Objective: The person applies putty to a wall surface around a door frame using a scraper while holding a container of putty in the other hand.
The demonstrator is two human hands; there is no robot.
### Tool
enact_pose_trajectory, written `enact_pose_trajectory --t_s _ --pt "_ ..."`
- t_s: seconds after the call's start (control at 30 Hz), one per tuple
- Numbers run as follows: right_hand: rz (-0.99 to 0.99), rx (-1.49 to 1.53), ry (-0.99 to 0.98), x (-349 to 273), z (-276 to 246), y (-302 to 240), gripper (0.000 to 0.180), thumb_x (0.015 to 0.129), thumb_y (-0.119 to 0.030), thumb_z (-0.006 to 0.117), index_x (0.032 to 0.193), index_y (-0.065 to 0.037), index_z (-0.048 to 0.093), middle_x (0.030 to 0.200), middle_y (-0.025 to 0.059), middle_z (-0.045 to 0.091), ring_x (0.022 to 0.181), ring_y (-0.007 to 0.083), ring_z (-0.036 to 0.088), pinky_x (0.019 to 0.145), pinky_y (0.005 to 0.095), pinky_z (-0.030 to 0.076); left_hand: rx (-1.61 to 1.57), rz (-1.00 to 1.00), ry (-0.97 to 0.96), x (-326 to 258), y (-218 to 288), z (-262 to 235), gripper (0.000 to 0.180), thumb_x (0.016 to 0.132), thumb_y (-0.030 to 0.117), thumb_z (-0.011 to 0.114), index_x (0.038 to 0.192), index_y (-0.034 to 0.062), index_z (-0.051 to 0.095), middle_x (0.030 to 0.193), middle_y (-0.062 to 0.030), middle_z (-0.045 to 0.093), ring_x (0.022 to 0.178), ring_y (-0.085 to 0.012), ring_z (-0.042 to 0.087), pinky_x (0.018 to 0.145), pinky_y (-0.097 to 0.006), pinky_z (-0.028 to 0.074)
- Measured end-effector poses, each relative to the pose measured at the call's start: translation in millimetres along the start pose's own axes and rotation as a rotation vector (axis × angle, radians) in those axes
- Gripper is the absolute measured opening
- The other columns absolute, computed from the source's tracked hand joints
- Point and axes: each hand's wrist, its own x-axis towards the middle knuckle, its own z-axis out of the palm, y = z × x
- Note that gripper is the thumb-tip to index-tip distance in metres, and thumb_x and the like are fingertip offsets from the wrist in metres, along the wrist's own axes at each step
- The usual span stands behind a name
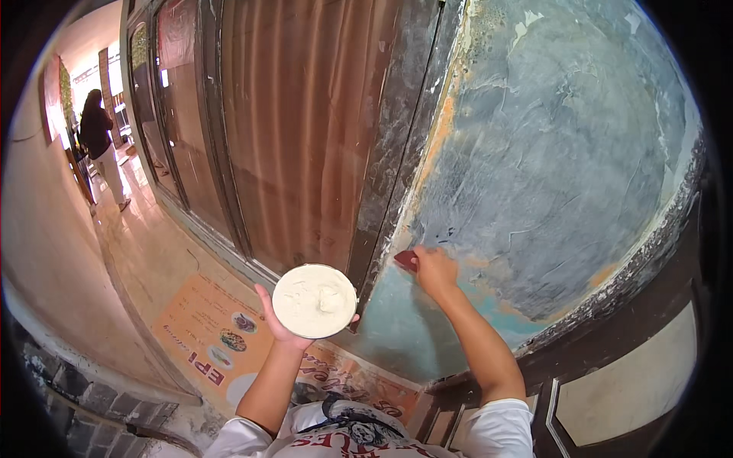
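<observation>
On the palm of my left hand (281, 324) rests a round tub of cream-white wall putty (314, 300), its surface uneven with a swirl to the right. My fingers curl round its rim and underside. My right hand (437, 271) grips a small dark red putty scraper (406, 261), with its edge against the wall near the door frame. Most of the scraper's grip is hidden by my fingers. The wall (534, 168) is patchy grey-blue filler, with orange and turquoise paint showing along its lower and left borders.
Left of the wall stands a dark wooden frame (397, 153) with glass and brown curtains (298, 114). An orange printed banner (198, 328) covers part of the floor below. A person in dark top (95, 130) stands far left. A dark panelled door (626, 382) is at lower right.
</observation>
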Motion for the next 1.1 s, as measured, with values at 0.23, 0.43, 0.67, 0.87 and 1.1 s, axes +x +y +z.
enact_pose_trajectory --t_s 0.23,0.43,0.67,0.87,1.1 --pt "0.034 0.006 0.22 27 -45 -8 0.01 0.097 -0.022 0.066 0.103 -0.015 0.067 0.092 0.0119 0.073 0.091 0.0388 0.068 0.066 0.0575 0.053 0.176 -0.005 -0.002 -1 2 2 0.108 0.088 0.093 0.033 0.154 0.0089 0.047 0.158 -0.024 0.045 0.137 -0.056 0.047 0.096 -0.09 0.035" --pt "0.012 0.027 -0.005 -10 8 7 0.012 0.097 -0.027 0.067 0.101 -0.016 0.067 0.088 0.0134 0.072 0.091 0.0408 0.068 0.067 0.0588 0.052 0.128 0.034 0.078 0 0 -6 0.109 0.087 0.093 0.034 0.154 0.0081 0.046 0.158 -0.0243 0.045 0.136 -0.0558 0.047 0.098 -0.088 0.037" --pt "0.045 0.032 0.137 22 -57 -7 0.014 0.099 -0.026 0.065 0.106 -0.014 0.067 0.094 0.0128 0.074 0.095 0.0384 0.068 0.069 0.0568 0.054 0.208 0.025 0.031 1 0 -4 0.109 0.087 0.093 0.035 0.155 0.0085 0.046 0.158 -0.0237 0.045 0.137 -0.0564 0.047 0.097 -0.09 0.035" --pt "0.049 0.063 -0.168 -14 -9 -4 0.014 0.098 -0.025 0.065 0.107 -0.014 0.067 0.096 0.0137 0.073 0.098 0.0416 0.067 0.071 0.0593 0.053 0.191 0.019 0.056 0 -2 -10 0.11 0.086 0.094 0.035 0.155 0.01 0.046 0.159 -0.0234 0.044 0.137 -0.0569 0.046 0.097 -0.091 0.032" --pt "0.041 0.098 0.249 17 -54 -1 0.014 0.099 -0.025 0.064 0.106 -0.013 0.067 0.096 0.0119 0.073 0.095 0.0378 0.066 0.07 0.0573 0.053 0.199 -0.004 0.038 5 -6 1 0.11 0.086 0.094 0.033 0.155 0.0091 0.046 0.159 -0.0249 0.043 0.136 -0.0583 0.046 0.096 -0.091 0.034"
